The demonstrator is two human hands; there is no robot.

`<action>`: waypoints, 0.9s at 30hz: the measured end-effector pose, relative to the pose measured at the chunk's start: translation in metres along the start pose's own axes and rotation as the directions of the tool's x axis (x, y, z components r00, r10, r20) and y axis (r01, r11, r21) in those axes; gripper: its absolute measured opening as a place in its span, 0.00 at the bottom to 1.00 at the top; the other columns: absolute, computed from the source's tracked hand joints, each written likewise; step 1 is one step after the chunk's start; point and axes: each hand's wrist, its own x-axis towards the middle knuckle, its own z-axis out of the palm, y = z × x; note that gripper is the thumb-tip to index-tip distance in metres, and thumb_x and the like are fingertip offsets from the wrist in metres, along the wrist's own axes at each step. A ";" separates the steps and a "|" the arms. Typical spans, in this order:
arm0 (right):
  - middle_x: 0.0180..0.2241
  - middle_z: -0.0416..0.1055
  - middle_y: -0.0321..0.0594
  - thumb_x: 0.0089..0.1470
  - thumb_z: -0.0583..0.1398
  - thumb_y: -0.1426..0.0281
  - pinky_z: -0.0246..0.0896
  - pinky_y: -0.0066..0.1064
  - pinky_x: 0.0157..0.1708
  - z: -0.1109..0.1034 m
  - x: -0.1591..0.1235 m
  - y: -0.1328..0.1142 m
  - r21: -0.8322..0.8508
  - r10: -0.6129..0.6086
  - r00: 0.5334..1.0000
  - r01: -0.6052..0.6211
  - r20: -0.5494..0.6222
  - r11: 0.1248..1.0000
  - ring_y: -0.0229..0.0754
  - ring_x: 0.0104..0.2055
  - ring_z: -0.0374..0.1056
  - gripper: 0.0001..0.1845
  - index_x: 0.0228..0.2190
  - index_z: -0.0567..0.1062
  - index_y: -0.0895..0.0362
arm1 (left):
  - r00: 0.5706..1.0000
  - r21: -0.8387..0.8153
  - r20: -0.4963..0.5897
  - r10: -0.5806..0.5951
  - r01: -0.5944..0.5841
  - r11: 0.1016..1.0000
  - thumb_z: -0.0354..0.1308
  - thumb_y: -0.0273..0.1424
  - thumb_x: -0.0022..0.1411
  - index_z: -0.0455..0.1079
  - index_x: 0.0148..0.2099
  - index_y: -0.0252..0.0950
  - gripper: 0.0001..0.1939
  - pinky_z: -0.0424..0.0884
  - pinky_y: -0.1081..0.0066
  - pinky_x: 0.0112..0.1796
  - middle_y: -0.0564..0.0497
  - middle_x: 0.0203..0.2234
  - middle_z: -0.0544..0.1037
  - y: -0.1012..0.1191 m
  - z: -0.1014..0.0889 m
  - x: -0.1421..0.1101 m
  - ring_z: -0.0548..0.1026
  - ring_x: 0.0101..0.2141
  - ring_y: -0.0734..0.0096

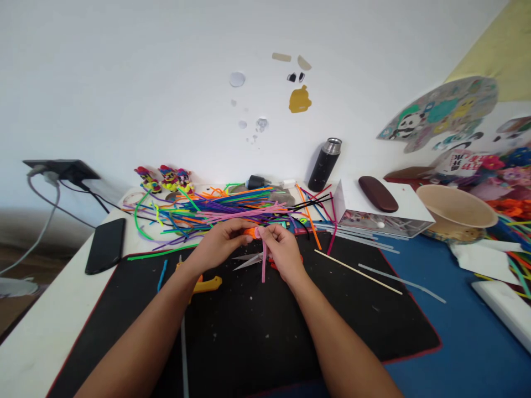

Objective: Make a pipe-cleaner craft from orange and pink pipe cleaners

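Note:
My left hand point(226, 240) is closed in a pinch on a small orange piece point(250, 232) that looks like coiled pipe cleaner. Against its right end, my right hand point(284, 251) pinches a pink pipe cleaner point(264, 265), whose free end hangs down. A pink loop shows where the two meet; the fingertips partly hide it. Just below the hands, a pair of scissors point(250, 260) lies on the black mat point(249, 342), its red handles half covered by my right hand. Beside my left forearm is a yellow-handled tool point(209, 284), partly hidden.
Behind the hands lies a pile of coloured pipe cleaners point(236, 207). A black flask point(325, 165), a white box point(385, 207) and a beige bowl point(454, 207) stand along the back right. Small figures point(168, 177) and a phone point(106, 246) are left. Translucent sticks point(402, 282) lie right.

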 end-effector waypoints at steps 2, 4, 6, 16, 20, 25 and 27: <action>0.17 0.57 0.26 0.52 0.69 0.44 0.43 0.28 0.18 0.000 0.000 0.000 -0.006 0.006 1.000 -0.006 0.002 1.000 0.34 0.18 0.48 0.26 0.27 0.72 0.53 | 1.000 0.022 -0.001 0.009 -0.009 1.000 0.65 0.35 0.66 0.82 0.50 0.39 0.12 0.75 0.63 0.46 0.46 0.42 0.84 -0.002 0.001 0.000 0.79 0.43 0.59; 0.17 0.57 0.26 0.52 0.69 0.44 0.44 0.28 0.18 0.000 0.000 0.001 -0.008 0.002 1.000 -0.002 0.002 1.000 0.34 0.18 0.48 0.26 0.26 0.72 0.53 | 1.000 0.039 -0.005 0.016 -0.016 0.999 0.65 0.35 0.66 0.82 0.50 0.39 0.12 0.75 0.63 0.47 0.46 0.42 0.84 -0.003 0.001 0.000 0.80 0.43 0.59; 0.17 0.57 0.26 0.51 0.70 0.44 0.44 0.29 0.19 0.001 0.001 0.001 -0.009 -0.004 1.000 0.004 -0.006 1.000 0.34 0.18 0.49 0.27 0.25 0.71 0.53 | 1.000 0.058 -0.015 0.024 -0.023 0.998 0.65 0.35 0.66 0.82 0.48 0.39 0.11 0.75 0.63 0.46 0.47 0.41 0.84 -0.002 0.003 0.000 0.80 0.42 0.59; 0.18 0.56 0.27 0.53 0.69 0.45 0.45 0.29 0.21 0.000 0.001 -0.001 -0.098 -0.043 0.999 0.040 -0.030 0.994 0.36 0.20 0.49 0.26 0.24 0.70 0.53 | 0.997 0.202 -0.034 0.067 -0.059 0.978 0.62 0.33 0.67 0.83 0.48 0.39 0.11 0.73 0.66 0.44 0.47 0.39 0.84 0.005 0.006 0.001 0.80 0.39 0.61; 0.18 0.57 0.28 0.55 0.67 0.46 0.46 0.29 0.22 -0.001 0.002 -0.002 -0.177 -0.088 0.995 0.080 -0.037 0.981 0.37 0.21 0.50 0.26 0.23 0.69 0.53 | 0.997 0.203 -0.037 0.066 -0.057 0.977 0.62 0.33 0.67 0.82 0.46 0.40 0.10 0.73 0.66 0.45 0.47 0.41 0.85 0.004 0.007 0.001 0.80 0.41 0.60; 0.17 0.56 0.28 0.57 0.65 0.44 0.45 0.30 0.22 -0.002 0.002 0.002 -0.171 -0.073 0.997 0.069 -0.021 0.983 0.37 0.21 0.51 0.27 0.23 0.69 0.52 | 0.999 0.084 -0.046 0.017 -0.013 0.996 0.63 0.35 0.67 0.82 0.47 0.39 0.11 0.76 0.67 0.41 0.48 0.39 0.84 -0.002 0.009 0.001 0.80 0.38 0.62; 0.17 0.56 0.27 0.57 0.65 0.42 0.46 0.30 0.21 -0.001 0.001 0.002 -0.148 -0.049 0.999 0.047 -0.012 0.988 0.37 0.20 0.52 0.28 0.24 0.69 0.52 | 1.000 0.029 -0.030 0.004 -0.003 1.000 0.64 0.37 0.66 0.82 0.49 0.39 0.12 0.77 0.66 0.41 0.47 0.41 0.85 -0.003 0.009 0.001 0.80 0.38 0.62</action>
